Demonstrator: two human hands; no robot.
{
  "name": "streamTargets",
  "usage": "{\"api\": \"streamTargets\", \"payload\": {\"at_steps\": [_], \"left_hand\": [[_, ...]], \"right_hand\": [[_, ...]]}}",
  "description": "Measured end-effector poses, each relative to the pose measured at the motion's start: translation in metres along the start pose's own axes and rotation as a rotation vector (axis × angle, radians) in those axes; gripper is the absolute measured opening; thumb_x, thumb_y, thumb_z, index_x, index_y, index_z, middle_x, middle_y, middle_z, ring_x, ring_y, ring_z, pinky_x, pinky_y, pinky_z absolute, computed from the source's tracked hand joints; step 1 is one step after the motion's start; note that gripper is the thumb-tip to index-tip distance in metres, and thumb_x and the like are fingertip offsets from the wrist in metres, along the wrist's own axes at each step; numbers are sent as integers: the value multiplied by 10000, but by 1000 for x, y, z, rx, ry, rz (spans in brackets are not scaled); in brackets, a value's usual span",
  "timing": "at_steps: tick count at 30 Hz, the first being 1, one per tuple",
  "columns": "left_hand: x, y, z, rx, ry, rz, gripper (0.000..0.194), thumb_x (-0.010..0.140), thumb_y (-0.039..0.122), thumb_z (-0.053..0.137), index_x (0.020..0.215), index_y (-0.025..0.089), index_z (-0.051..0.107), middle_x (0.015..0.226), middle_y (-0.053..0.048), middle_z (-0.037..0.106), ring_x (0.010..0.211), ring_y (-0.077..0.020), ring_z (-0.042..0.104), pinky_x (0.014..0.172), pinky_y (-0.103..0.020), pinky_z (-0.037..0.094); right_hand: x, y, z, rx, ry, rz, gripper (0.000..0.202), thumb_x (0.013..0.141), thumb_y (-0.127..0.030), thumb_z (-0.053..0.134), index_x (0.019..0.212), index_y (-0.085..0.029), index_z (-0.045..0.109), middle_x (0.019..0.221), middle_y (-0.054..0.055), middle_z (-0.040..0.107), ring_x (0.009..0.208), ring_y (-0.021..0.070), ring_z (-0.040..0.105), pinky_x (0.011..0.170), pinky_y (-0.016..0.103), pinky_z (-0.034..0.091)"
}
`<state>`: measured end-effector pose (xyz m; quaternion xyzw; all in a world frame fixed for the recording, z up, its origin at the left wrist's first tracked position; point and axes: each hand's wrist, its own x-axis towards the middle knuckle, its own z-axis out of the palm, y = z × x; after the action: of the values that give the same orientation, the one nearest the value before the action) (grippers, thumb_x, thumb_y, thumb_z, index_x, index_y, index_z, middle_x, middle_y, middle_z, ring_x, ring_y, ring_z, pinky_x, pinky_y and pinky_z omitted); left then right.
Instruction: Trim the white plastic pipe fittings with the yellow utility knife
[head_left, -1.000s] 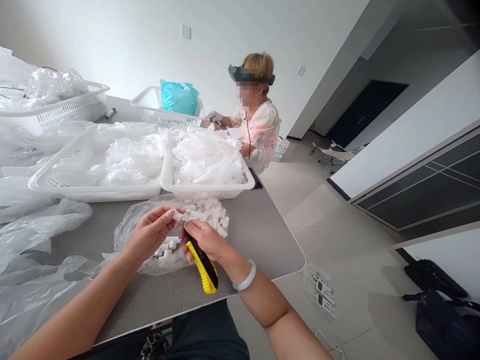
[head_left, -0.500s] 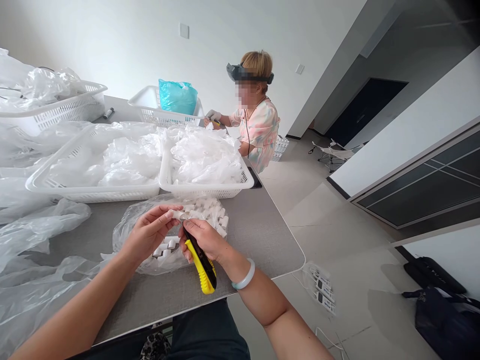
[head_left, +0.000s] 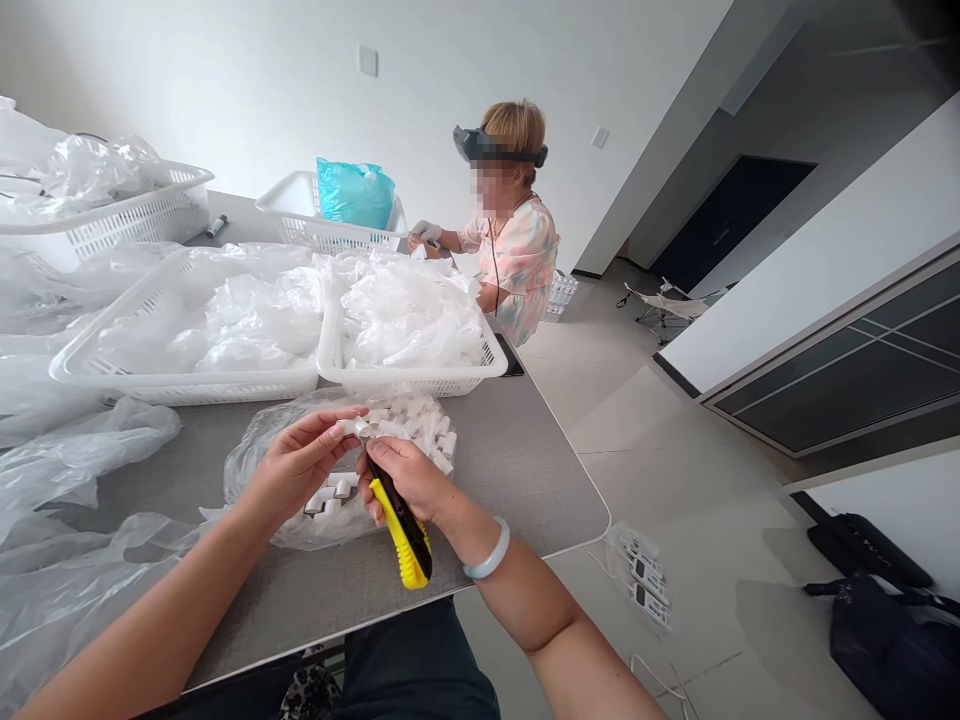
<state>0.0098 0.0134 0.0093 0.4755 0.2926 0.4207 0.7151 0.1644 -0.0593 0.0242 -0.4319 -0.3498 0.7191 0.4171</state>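
Pinching 1 small white piece [head_left: 355, 427] between thumb and fingers of left hand [head_left: 300, 462]. Grasping yellow-and-black utility knife [head_left: 399, 532] in right hand [head_left: 405, 478], handle slanting down toward near table edge, front end close to the piece; blade contact too small to tell. Beneath and just beyond the hands, on grey table [head_left: 517, 470]: more white pieces [head_left: 424, 430], lying in or on clear plastic bag [head_left: 255, 455]. Behind these, side by side, 2 white baskets [head_left: 409, 377], heaped with crumpled clear plastic. To the left, loose plastic sheeting [head_left: 82, 460]. Farther back, blue bag [head_left: 355, 195] in another basket [head_left: 283, 195]; beside it, co-worker [head_left: 521, 245] wearing headset [head_left: 499, 149], with gloved hand [head_left: 426, 231] near basket corner.
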Motion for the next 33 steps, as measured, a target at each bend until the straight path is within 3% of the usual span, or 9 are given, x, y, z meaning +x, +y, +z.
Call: {"api": "streamTargets", "payload": {"at_steps": [8, 14, 20, 33], "left_hand": [[0, 1, 1, 21, -3, -5, 374, 620, 478, 937, 883, 233, 833, 1215, -104, 750, 961, -238, 710, 774, -246, 626], [0, 0, -1, 26, -17, -1, 360, 646, 468, 926, 883, 218, 818, 1259, -128, 728, 1105, -298, 687, 805, -274, 626], [0, 0, -2, 35, -20, -10, 368, 652, 474, 920, 896, 220, 815, 1294, -125, 713, 1176, -312, 658, 839, -273, 617], [-1, 2, 0, 14, 3, -36, 409, 593, 487, 947, 894, 233, 836, 1298, -120, 713, 1224, -343, 638, 839, -272, 628]], "right_hand": [[-1, -3, 2, -10, 11, 10, 403, 1016, -539, 471, 801, -198, 483, 539, -47, 552, 395, 90, 508, 405, 201, 453], [1, -2, 2, -7, 22, 19, 381, 1040, -495, 429, 804, -201, 478, 542, -44, 545, 395, 94, 503, 406, 207, 450], [1, -1, 1, -3, 10, 14, 411, 1008, -565, 471, 806, -207, 481, 555, -44, 549, 407, 94, 507, 419, 212, 448], [0, -2, 3, 52, 27, 37, 374, 1064, -437, 401, 797, -190, 489, 531, -46, 548, 384, 91, 506, 389, 194, 452]]}}
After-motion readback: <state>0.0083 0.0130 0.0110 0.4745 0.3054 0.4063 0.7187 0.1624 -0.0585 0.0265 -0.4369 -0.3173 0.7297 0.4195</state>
